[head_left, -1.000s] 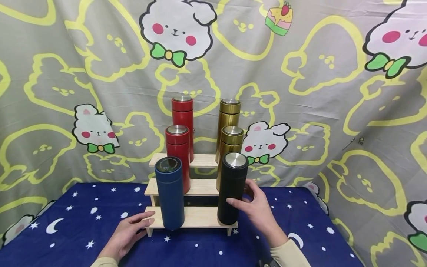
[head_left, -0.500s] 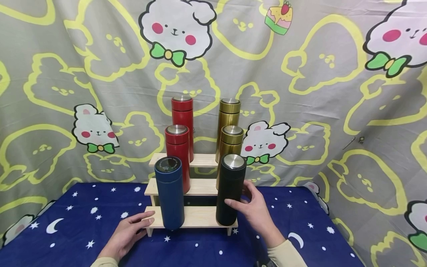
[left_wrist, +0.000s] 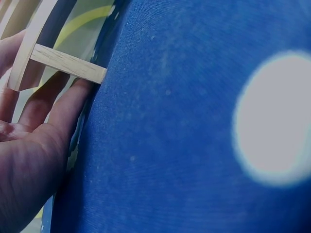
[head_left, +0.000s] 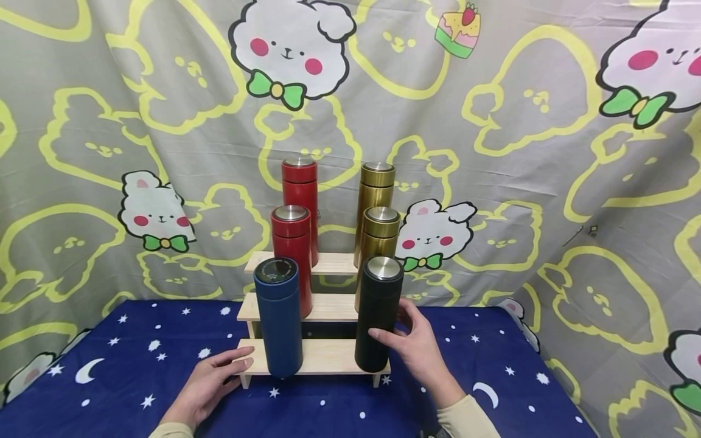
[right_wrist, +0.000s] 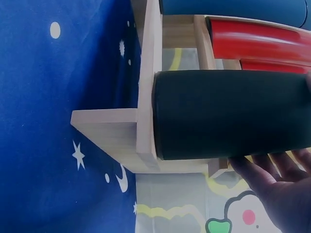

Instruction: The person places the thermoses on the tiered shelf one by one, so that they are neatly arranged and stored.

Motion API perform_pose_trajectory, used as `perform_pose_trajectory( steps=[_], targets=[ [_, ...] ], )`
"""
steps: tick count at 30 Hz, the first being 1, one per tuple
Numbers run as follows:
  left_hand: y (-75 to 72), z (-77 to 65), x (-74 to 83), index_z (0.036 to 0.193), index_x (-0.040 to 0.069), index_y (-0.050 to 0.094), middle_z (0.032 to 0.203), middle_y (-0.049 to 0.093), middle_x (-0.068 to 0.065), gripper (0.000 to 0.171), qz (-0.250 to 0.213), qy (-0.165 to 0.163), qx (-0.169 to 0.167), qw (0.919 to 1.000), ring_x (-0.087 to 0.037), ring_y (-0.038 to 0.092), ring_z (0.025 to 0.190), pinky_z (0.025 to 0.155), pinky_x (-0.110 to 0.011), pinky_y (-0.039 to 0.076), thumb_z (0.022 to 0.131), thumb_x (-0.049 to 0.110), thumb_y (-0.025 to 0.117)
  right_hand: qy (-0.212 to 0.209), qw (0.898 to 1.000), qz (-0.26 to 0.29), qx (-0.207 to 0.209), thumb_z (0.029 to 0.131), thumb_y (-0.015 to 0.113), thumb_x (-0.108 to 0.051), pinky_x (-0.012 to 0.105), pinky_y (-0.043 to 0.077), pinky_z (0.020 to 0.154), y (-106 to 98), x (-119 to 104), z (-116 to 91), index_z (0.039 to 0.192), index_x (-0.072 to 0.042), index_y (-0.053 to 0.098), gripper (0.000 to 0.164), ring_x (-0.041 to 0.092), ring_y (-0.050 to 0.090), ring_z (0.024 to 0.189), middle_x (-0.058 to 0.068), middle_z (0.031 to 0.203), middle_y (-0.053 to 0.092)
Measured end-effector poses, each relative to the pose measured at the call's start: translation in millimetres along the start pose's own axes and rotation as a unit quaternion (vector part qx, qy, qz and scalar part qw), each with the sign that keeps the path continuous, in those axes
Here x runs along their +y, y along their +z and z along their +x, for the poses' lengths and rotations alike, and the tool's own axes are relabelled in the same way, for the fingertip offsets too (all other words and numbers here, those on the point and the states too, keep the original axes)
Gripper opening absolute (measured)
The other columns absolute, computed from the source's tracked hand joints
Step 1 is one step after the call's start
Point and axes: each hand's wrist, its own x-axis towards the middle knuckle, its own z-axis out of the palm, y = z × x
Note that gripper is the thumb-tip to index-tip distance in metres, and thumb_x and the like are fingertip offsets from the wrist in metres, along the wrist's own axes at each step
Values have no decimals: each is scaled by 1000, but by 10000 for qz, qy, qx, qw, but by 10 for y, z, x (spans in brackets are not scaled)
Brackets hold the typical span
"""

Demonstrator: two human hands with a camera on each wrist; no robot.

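Note:
In the head view, a three-step wooden stand (head_left: 328, 356) carries upright thermos bottles. My right hand (head_left: 418, 344) grips the black thermos bottle (head_left: 378, 322) from its right side, thumb across the front. The base of this bottle meets the right end of the lowest step, as the right wrist view also shows. At the step's other end, my left hand (head_left: 210, 380) holds the wooden edge; some fingers reach below the board, beside a leg (left_wrist: 70, 64). A blue thermos bottle (head_left: 279, 328) stands on the lowest step, close to my left hand.
Behind, two red thermos bottles (head_left: 292, 255) stand on the left of the upper steps and two gold ones (head_left: 381, 228) on the right. Dark blue cloth with stars (head_left: 323, 420) lies under the stand. A patterned curtain (head_left: 509, 201) hangs at the back and sides.
The black bottle has come slightly down and left, and stands straighter on the lowest step. My right hand has moved with it. My left hand keeps its place.

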Motion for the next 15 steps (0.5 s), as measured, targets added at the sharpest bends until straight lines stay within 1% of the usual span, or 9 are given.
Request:
perform_pose_trajectory(
  steps=[5, 11, 13, 15],
  targets=[
    [11, 9, 2, 121, 0, 69, 139, 50, -19, 41, -48, 40, -21, 10000, -21, 56, 109, 91, -45, 52, 86, 18, 78, -62, 10000, -45, -50, 77, 83, -4, 46, 49, 94, -14, 24, -5, 127, -11, 59, 56, 27, 56, 110, 11, 119, 60],
    [9, 17, -5, 121, 1, 70, 139, 49, -20, 40, -28, 17, 4, 10000, -21, 56, 109, 91, -45, 52, 86, 19, 78, -120, 9996, 13, -267, 79, 81, -4, 46, 46, 98, -50, 39, -20, 132, -11, 55, 60, 27, 54, 113, 12, 122, 57],
    [7, 19, -7, 121, 1, 70, 140, 49, -21, 40, -13, 2, 16, 10000, -21, 56, 109, 91, -46, 52, 86, 19, 78, -164, 9994, -16, -319, 82, 79, -5, 45, 46, 99, -73, 40, -38, 133, -11, 54, 58, 27, 53, 116, 11, 124, 57],
    [6, 18, -3, 120, 1, 70, 140, 49, -22, 40, 14, -17, 45, 10000, -22, 56, 109, 92, -46, 51, 86, 20, 78, -184, 9992, -172, -316, 86, 76, -9, 45, 45, 99, -105, 48, -63, 134, -11, 54, 53, 27, 52, 119, 11, 126, 57]
  ],
)
